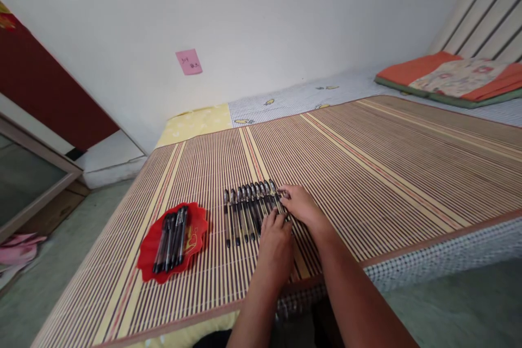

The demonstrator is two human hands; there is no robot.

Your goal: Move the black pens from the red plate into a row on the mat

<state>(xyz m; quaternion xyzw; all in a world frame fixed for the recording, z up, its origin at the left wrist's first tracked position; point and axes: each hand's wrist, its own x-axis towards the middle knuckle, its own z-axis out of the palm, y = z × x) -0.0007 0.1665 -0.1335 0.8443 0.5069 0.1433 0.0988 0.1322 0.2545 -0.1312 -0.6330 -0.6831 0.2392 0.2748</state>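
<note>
Several black-capped clear pens (244, 212) lie side by side in a row on the striped bamboo mat, caps toward the wall. At the right end of this row, my right hand (302, 205) has its thumb and fingers closed at the upper part of the outermost pen. Lower down, my left hand (276, 239) lies over the bottom ends of the right-hand pens, its bent fingers closed at that same end of the row and hiding the tips. To the left, a red scalloped plate (199, 228) holds several more pens (171, 239) in a bunch.
The bamboo mat (346, 174) covers a bed against a white wall (261, 22). A folded orange and floral quilt (452, 76) lies at the far right. A pink note (188, 62) is stuck on the wall. Pink cloth (20, 250) lies on the floor at left.
</note>
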